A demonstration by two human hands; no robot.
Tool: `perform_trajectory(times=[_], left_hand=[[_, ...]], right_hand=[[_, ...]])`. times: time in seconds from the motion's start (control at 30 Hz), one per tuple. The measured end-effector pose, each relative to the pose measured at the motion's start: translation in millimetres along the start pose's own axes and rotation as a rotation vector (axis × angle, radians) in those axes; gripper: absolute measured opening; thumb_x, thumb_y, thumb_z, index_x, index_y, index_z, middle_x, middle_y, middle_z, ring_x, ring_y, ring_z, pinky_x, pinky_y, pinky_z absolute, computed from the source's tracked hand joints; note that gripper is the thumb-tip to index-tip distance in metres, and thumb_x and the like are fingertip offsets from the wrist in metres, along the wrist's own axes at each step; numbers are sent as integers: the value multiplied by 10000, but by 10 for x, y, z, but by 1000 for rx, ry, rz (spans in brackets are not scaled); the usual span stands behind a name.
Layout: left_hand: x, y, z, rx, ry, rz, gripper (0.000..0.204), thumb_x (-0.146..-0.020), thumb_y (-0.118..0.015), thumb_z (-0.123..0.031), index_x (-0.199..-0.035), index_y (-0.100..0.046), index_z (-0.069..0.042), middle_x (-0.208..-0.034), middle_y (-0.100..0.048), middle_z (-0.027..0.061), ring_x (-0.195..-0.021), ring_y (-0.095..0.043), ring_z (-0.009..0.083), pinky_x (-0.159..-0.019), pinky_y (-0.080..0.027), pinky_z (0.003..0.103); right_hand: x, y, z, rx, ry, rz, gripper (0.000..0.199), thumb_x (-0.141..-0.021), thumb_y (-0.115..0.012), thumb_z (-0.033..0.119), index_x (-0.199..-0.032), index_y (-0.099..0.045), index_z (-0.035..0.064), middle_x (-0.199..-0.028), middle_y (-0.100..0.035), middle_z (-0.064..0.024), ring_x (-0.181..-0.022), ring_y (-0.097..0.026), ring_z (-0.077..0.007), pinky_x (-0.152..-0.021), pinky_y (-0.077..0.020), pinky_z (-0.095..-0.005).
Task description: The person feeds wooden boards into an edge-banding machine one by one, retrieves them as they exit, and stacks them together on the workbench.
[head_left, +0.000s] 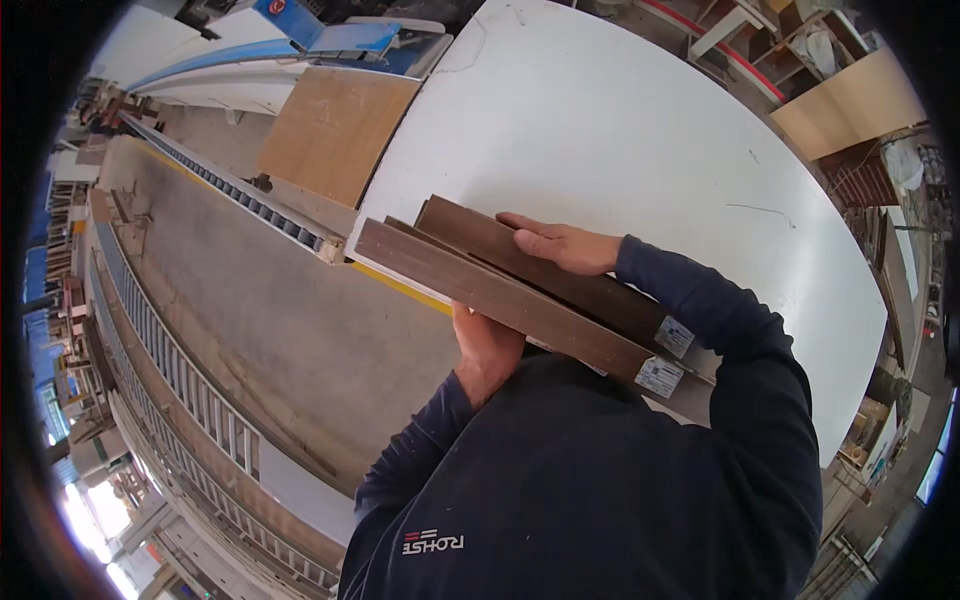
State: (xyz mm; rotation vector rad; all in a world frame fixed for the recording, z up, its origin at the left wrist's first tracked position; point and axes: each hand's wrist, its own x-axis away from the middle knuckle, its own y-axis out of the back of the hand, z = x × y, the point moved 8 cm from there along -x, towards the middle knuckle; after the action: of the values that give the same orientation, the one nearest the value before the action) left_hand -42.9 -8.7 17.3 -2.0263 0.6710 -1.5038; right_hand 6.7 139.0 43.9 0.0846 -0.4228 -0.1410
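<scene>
Several long dark brown boards (520,295) lie close together at a slant in front of me, over the near edge of a white table. White printed labels (660,376) are stuck on them at their right end. My left hand (487,345) grips the nearest board from its near side; its fingers go out of sight beneath. Across the farthest board rests my right hand (567,246), thumb on the upper face and fingers along the far edge. Between the two hands, the boards form a bundle with slightly uneven left ends.
The white tabletop (610,120) spreads beyond the boards, with a light brown panel (335,130) at its left. A roller track (240,195) runs off to the far left. Metal roller conveyors (190,370) stand across the floor. Shelving with wood pieces (820,45) is at far right.
</scene>
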Motion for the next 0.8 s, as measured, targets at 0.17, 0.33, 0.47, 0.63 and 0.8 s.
perform_trajectory(times=[0.17, 0.33, 0.47, 0.63, 0.8], left_hand=[[-16, -12, 27, 38, -44, 71, 574, -993, -453, -503, -1378, -495, -79, -1362, -561, 128, -1222, -507, 286, -1050, -362, 420], [11, -66, 15, 16, -57, 69, 574, -992, -461, -510, -1366, -509, -79, -1344, -577, 114, -1205, -524, 275, -1041, -373, 409], [19, -45, 25, 4, -13, 103, 575, -989, -471, -515, -1358, -518, -77, -1347, -577, 111, -1184, -531, 269, -1028, -380, 407], [11, 134, -9, 37, 124, 216, 555, -989, -480, -505, -1340, -533, -78, -1324, -587, 111, -1137, -539, 264, -1003, -391, 417], [25, 520, -107, 59, 172, 127, 488, -994, -485, -471, -1278, -560, -81, -1235, -614, 104, -1088, -543, 265, -975, -399, 441]], right_hand=[[70, -48, -22, 40, 41, -11, 720, -1054, -291, 557, -1569, -226, 58, -1630, -242, -108, -1489, -249, -262, -1224, -185, -364], [51, -55, -40, 31, 51, -11, 727, -1052, -291, 564, -1567, -231, 54, -1632, -236, -105, -1495, -236, -255, -1229, -175, -370], [81, -27, -12, 36, 11, 6, 735, -1050, -287, 575, -1567, -232, 56, -1634, -230, -101, -1497, -232, -247, -1230, -172, -369], [-169, 245, -3, 23, -60, -30, 740, -1031, -326, 583, -1554, -277, 62, -1593, -333, -121, -1450, -338, -310, -1202, -254, -363], [-850, 1292, 416, 530, 212, -644, 489, -947, -571, 368, -1252, -536, -13, -1232, -624, -183, -1104, -604, -358, -935, -488, -427]])
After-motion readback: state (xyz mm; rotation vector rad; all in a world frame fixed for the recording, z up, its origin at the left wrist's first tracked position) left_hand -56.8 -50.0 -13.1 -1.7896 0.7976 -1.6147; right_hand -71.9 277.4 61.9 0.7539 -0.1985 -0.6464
